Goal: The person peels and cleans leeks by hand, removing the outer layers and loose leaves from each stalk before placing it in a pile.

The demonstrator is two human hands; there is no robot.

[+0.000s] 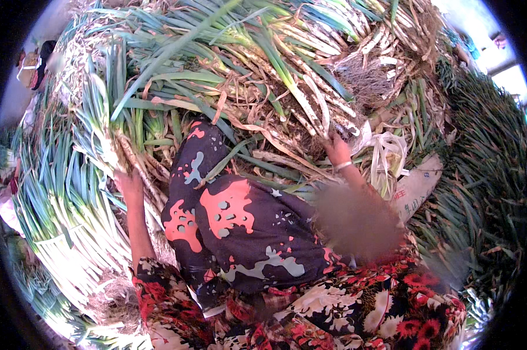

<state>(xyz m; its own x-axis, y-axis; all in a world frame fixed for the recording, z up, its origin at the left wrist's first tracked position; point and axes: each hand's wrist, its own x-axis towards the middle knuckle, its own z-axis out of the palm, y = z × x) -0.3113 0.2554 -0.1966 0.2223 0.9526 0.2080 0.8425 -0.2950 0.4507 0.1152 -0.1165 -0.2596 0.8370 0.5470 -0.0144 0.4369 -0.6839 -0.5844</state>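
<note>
My right hand, a pale band at its wrist, is closed at the root ends of a few long green onions. Their white shafts point toward me and their leaves reach away up the heap. On the left, my left hand is closed around the lower part of a bunch of green onions whose leaves fan out upward. Glare washes out its fingers. Between my hands, dry peeled leaves and loose stalks lie against my dark patterned trouser leg.
A heap of green onions with a root tangle rises ahead. Cleaned green onions lie in rows at left. To the right are a white plastic bag, a pale printed sack or board and a bank of dark green leaves.
</note>
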